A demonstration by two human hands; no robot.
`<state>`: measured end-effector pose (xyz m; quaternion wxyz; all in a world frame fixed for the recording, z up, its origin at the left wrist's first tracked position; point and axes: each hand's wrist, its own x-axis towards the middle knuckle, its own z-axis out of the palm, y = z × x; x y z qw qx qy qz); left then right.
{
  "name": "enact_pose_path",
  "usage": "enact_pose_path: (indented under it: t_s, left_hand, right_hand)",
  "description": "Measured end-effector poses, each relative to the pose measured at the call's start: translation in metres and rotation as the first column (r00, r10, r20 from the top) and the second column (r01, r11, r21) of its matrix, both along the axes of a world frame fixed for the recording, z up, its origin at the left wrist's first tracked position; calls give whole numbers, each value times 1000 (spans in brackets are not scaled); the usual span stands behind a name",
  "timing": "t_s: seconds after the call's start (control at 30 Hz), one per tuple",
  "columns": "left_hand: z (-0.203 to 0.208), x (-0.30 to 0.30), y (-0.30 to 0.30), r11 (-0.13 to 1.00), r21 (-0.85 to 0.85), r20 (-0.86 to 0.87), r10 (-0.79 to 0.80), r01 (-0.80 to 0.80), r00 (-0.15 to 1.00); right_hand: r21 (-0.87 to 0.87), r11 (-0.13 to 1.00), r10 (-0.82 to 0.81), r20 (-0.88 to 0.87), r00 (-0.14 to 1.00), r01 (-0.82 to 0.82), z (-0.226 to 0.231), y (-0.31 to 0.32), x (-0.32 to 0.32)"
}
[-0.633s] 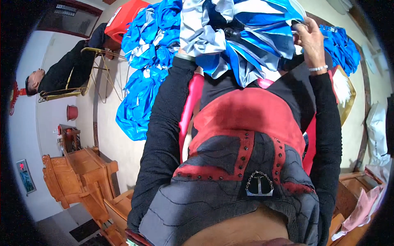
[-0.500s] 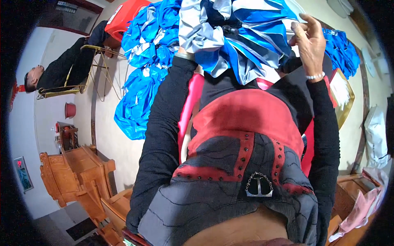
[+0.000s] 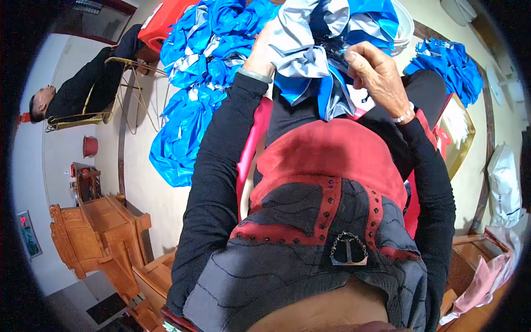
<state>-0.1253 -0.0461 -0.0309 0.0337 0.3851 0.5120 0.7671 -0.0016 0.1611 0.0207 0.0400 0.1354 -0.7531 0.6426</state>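
A blue and silver umbrella [image 3: 298, 47] lies bunched over my lap, its cloth in folds around dark parts at the middle. My left hand [image 3: 262, 55] holds its left side, and the cloth hides most of those fingers. Close to the dark middle, my right hand [image 3: 377, 76] is closed in a pinch, thumb against forefinger. Whatever sits between those fingertips is too small to make out. A white bead bracelet [image 3: 405, 115] is on the right wrist.
Crumpled blue cloth bundles [image 3: 185, 119] are heaped at the left, beside a red container [image 3: 163, 25]. Another blue bundle [image 3: 451, 69] lies at the right, near a white bucket [image 3: 406, 30] and a tray [image 3: 464, 133] of white pieces. A person [image 3: 77, 83] sits at the far left.
My right hand has come in from the umbrella's right edge to its dark middle. My left hand shows more now, and the cloth has been shifted and folded inward.
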Motion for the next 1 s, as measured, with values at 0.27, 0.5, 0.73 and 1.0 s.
enact_pose_path:
  t_s: [0.27, 0.5, 0.73, 1.0]
  left_hand:
    - [15, 12, 14, 981, 65, 544, 119, -183, 831]
    - [36, 6, 30, 974, 222, 529, -94, -31, 844]
    - [18, -15, 47, 976, 205, 700, -91, -76, 708]
    - [20, -37, 40, 972, 173, 762, -28, -161, 647]
  right_hand:
    - [-2, 1000, 4, 429, 903, -3, -13, 1, -8]
    - [-396, 918, 241, 503, 830, -26, -29, 8, -7]
    - [-247, 968, 165, 510, 844, -40, -20, -10, -1]
    - [-291, 955, 195, 479, 856, -55, -9, -17, -3]
